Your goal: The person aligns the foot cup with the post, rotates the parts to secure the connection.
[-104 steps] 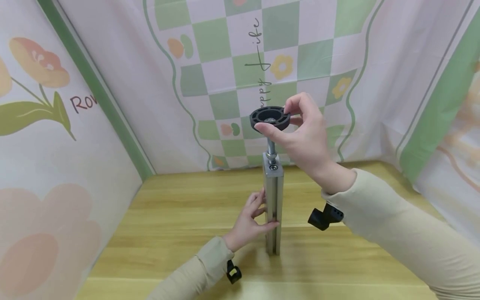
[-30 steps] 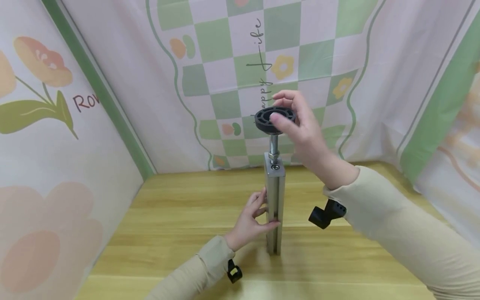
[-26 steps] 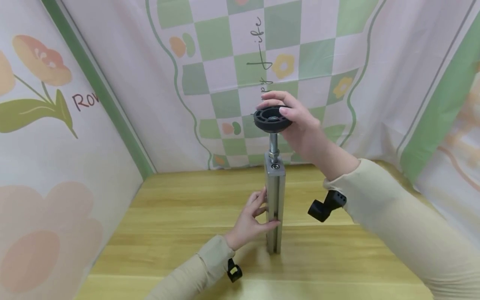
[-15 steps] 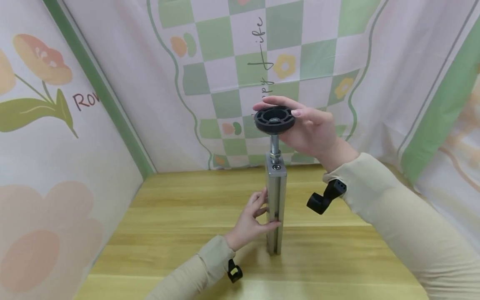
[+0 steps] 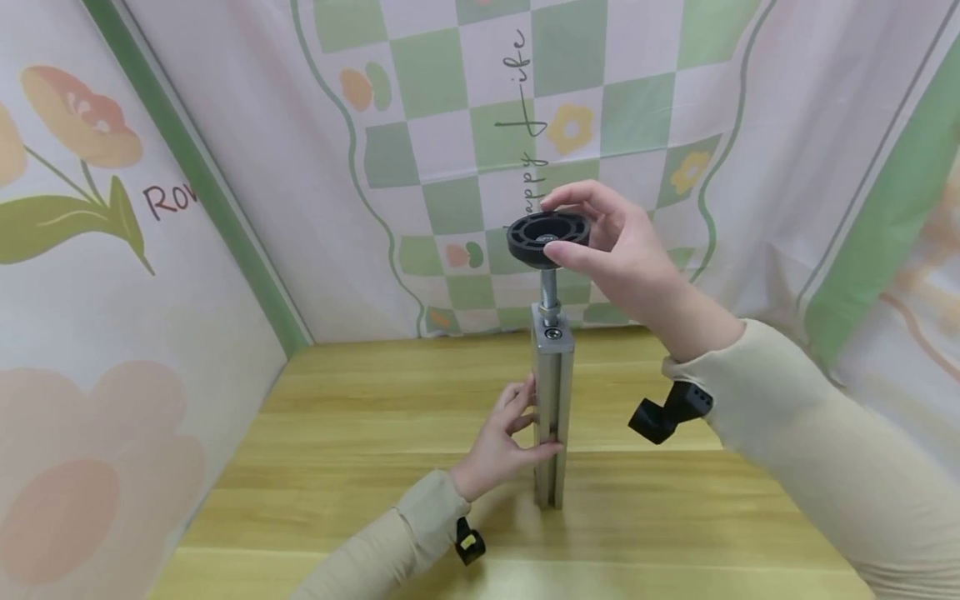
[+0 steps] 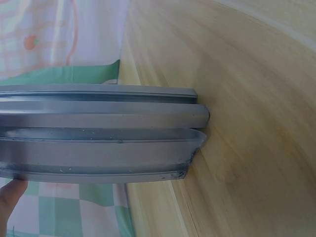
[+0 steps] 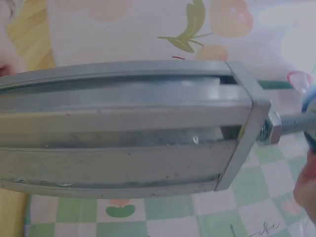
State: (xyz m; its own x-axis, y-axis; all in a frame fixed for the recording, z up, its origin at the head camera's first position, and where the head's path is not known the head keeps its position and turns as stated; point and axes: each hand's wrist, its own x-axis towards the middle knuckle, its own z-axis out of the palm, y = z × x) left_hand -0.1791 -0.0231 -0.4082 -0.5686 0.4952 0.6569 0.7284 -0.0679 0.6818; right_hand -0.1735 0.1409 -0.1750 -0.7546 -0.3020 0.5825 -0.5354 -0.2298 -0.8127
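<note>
An aluminium profile (image 5: pixel 551 417) stands upright on the wooden table, with slots along its sides. A metal end plate (image 7: pixel 244 123) caps its top. From the plate rises a threaded rod (image 5: pixel 549 287) with a hex nut (image 7: pixel 272 127) low on it, carrying a round black levelling foot (image 5: pixel 525 248), hollow side up. My right hand (image 5: pixel 637 258) holds the foot's rim from the right, thumb in front and fingers behind. Low on the profile, my left hand (image 5: pixel 491 450) grips it between thumb and fingers. The left wrist view shows the profile's bottom end (image 6: pixel 195 133) at the tabletop.
The wooden tabletop (image 5: pixel 360 417) spreads around the profile. Printed curtains hang behind it (image 5: pixel 427 158) and at the left (image 5: pixel 90 308). Each beige sleeve has a black wrist camera mount at the cuff, right mount (image 5: pixel 667 412) and left mount (image 5: pixel 468 543).
The right hand loosened, its fingers slid around the black foot's rim, and it has closed on the rim again with the thumb in front. The left hand and the profile stay put.
</note>
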